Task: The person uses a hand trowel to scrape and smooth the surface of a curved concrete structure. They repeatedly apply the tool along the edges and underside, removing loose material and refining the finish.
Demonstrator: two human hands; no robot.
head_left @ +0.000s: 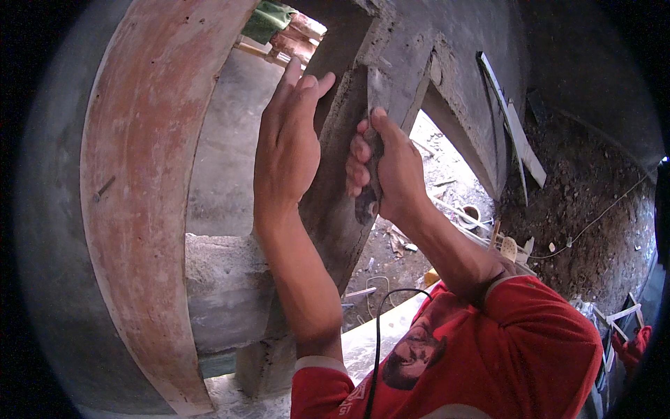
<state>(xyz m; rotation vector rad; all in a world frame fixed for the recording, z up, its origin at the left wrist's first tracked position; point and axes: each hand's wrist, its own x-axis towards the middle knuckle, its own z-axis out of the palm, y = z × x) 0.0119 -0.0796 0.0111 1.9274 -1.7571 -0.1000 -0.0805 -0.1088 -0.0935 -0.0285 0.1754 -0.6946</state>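
**One trowel, upright in the right fist, beside the concrete post**

The right hand [399, 164] is clenched around the handle of a trowel [376, 150], thumb uppermost. The left hand [289, 150] grips nothing: its fingers stretch upward, near the left side of the grey concrete post [328, 209] (whether it touches, I cannot tell). The hands are apart, with the post between them. The trowel lies to the left hand's right — its long axis runs up the picture, blade foremost, alongside the post's right edge. The right hand is nearer, being already on it.

Outward, counted: one reddish curved board [146, 174] at left, with one nail [105, 188] in it; two pale strips [528, 150] leaning at right; one black cable [379, 328] below — before the red shirt [516, 342].
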